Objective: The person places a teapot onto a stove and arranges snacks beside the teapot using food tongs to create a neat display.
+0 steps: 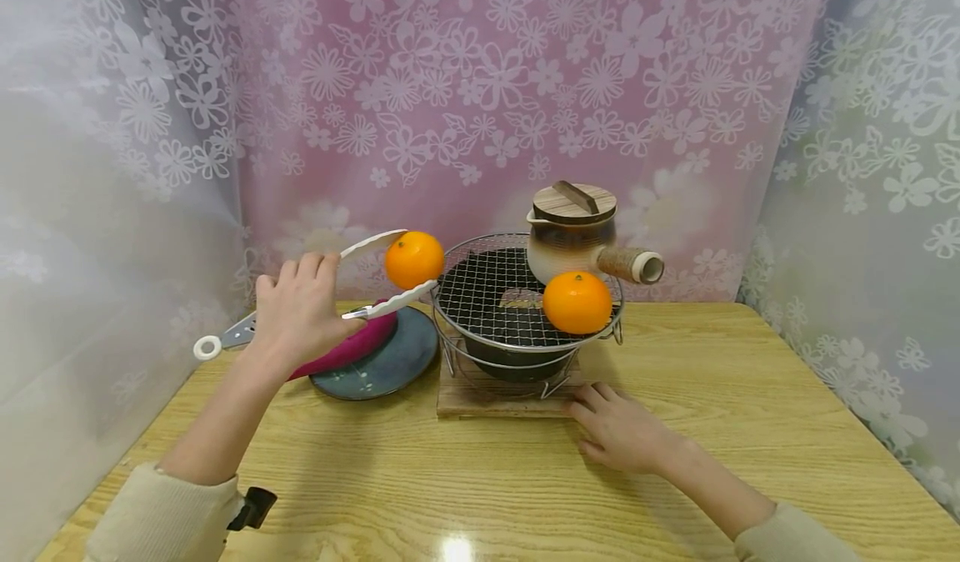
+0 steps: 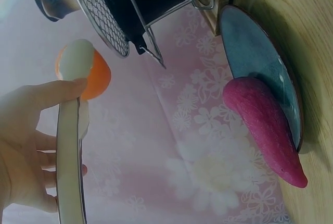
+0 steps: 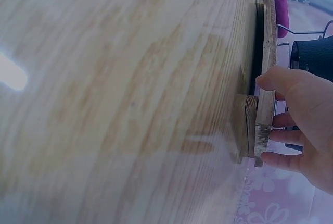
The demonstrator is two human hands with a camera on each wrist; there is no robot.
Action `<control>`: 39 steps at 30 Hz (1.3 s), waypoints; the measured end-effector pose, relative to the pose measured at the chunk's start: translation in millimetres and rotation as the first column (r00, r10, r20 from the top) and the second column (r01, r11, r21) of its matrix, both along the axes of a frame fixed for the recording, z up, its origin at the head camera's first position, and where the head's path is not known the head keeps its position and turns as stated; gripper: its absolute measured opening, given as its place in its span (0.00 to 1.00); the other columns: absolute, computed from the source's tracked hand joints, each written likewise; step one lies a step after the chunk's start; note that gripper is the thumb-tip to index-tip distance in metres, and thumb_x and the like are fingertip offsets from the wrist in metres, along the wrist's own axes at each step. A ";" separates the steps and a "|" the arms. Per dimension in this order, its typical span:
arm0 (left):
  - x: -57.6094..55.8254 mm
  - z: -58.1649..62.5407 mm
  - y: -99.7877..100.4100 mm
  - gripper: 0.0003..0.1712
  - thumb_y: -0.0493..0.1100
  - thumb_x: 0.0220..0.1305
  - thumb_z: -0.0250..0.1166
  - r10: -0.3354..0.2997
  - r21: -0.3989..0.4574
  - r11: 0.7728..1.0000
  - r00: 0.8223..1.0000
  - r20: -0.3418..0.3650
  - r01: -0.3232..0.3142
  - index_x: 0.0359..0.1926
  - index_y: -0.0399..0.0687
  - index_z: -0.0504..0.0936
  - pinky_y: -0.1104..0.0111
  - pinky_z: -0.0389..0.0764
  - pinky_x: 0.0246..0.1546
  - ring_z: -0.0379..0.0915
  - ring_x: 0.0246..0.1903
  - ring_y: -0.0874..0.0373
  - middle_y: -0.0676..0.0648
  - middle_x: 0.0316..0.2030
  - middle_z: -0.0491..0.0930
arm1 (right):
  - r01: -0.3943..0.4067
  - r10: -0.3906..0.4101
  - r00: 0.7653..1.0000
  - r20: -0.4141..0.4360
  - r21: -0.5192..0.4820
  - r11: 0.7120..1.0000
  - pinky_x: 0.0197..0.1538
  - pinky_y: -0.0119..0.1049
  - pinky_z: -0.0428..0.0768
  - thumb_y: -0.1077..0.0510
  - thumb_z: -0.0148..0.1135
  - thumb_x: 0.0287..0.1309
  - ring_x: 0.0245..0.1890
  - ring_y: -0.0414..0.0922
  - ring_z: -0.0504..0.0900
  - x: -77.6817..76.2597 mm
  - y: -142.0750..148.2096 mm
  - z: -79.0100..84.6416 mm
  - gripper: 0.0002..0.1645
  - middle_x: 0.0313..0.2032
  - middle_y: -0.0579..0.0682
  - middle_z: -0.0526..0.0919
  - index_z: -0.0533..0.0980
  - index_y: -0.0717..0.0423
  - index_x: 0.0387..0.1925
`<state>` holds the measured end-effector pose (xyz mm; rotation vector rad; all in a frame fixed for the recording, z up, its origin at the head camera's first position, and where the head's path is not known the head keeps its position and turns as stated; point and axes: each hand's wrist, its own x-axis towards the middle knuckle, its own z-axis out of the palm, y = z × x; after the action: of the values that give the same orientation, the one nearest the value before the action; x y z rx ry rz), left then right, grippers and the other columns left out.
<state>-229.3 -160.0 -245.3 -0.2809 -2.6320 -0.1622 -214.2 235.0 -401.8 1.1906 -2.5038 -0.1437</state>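
Observation:
My left hand (image 1: 298,308) grips a pair of tongs (image 1: 401,298), thumb on one arm and fingers on the other. Between the tong tips an orange (image 1: 417,260) is held in the air, just left of the round wire grill rack (image 1: 487,295). In the left wrist view, one pale tong tip covers part of that orange (image 2: 101,75). My right hand (image 1: 628,430) holds the right front corner of the wooden board (image 1: 502,405) under the grill. Seen from the right wrist, thumb and fingers lie around the edge of this board (image 3: 268,41).
On the rack stand a second orange (image 1: 577,303) and a side-handled teapot (image 1: 562,249) with a wooden lid. Left of the grill, a purple sweet potato (image 1: 352,348) lies across a blue plate (image 1: 412,353). A floral curtain (image 1: 480,112) hangs behind the table (image 1: 390,479).

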 end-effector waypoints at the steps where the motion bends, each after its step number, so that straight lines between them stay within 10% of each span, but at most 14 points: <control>1: 0.5 0.2 0.4 0.46 0.53 0.41 0.72 -0.002 -0.001 1.000 1.000 -0.001 0.002 0.58 0.34 0.66 0.45 0.62 0.40 0.63 0.46 0.38 0.34 0.51 0.68 | 0.001 -0.001 1.000 0.002 0.000 1.000 0.45 0.46 0.75 0.52 0.65 0.50 0.44 0.52 0.73 0.2 -0.2 0.5 0.22 0.45 0.53 0.73 0.73 0.55 0.47; 39: 10.8 4.4 14.6 0.50 0.59 0.40 0.73 -0.051 -0.055 0.997 0.999 0.020 0.052 0.60 0.36 0.66 0.47 0.63 0.42 0.63 0.49 0.40 0.37 0.53 0.69 | -0.006 0.006 1.000 0.002 0.010 1.000 0.45 0.45 0.73 0.53 0.64 0.50 0.43 0.50 0.71 0.9 -0.5 1.8 0.23 0.44 0.52 0.72 0.73 0.56 0.48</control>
<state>-218.5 -145.3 -240.9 -0.3674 -2.6524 -0.1095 -213.3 234.4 -400.0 1.2033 -2.5037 -0.1539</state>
